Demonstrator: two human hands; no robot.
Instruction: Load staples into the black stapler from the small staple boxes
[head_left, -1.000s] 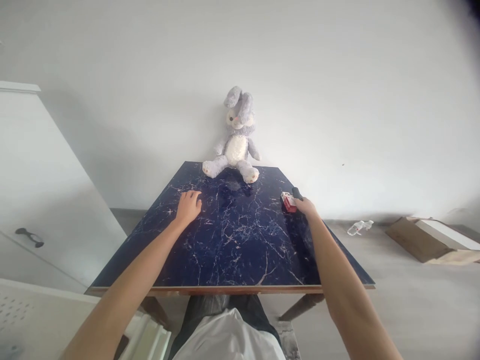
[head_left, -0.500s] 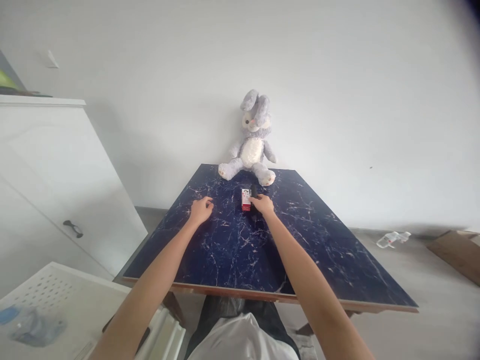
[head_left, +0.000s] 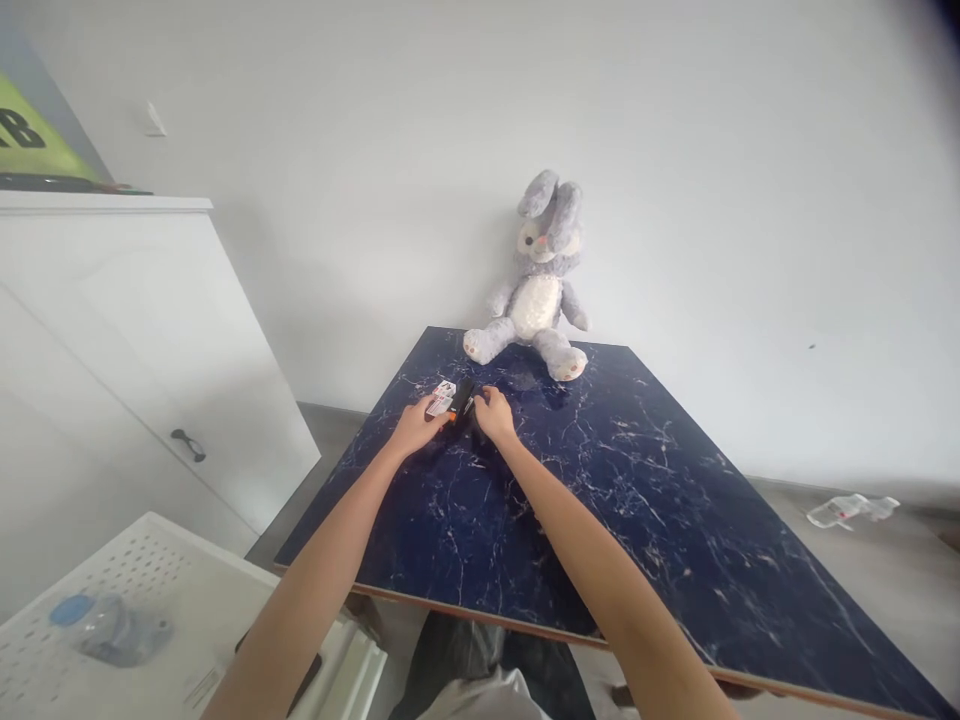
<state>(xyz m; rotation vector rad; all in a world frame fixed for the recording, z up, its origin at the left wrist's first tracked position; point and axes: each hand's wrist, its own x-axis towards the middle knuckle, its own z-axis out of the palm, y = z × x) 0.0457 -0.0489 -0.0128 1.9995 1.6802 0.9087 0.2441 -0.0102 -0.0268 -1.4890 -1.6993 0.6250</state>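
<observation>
My two hands meet above the far left part of a dark blue marble-patterned table [head_left: 645, 500]. My left hand [head_left: 416, 428] is closed on a small red and white box [head_left: 442, 399]. My right hand [head_left: 493, 414] is closed on a small black object with an orange mark [head_left: 460, 397], which touches the box. Both things are held just above the tabletop. A grey and white plush rabbit [head_left: 536, 290] sits against the wall at the table's far edge, a short way beyond my hands.
A white cabinet [head_left: 112, 350] with a dark handle stands on the left. A white perforated surface [head_left: 142, 620] bearing a plastic bottle [head_left: 112, 628] lies at the lower left. An empty plastic bottle [head_left: 851, 510] lies on the floor at the right.
My right hand carried the box and the black object from the table's right edge leftward across it. My left hand came up and took hold of the box. The view turned left.
</observation>
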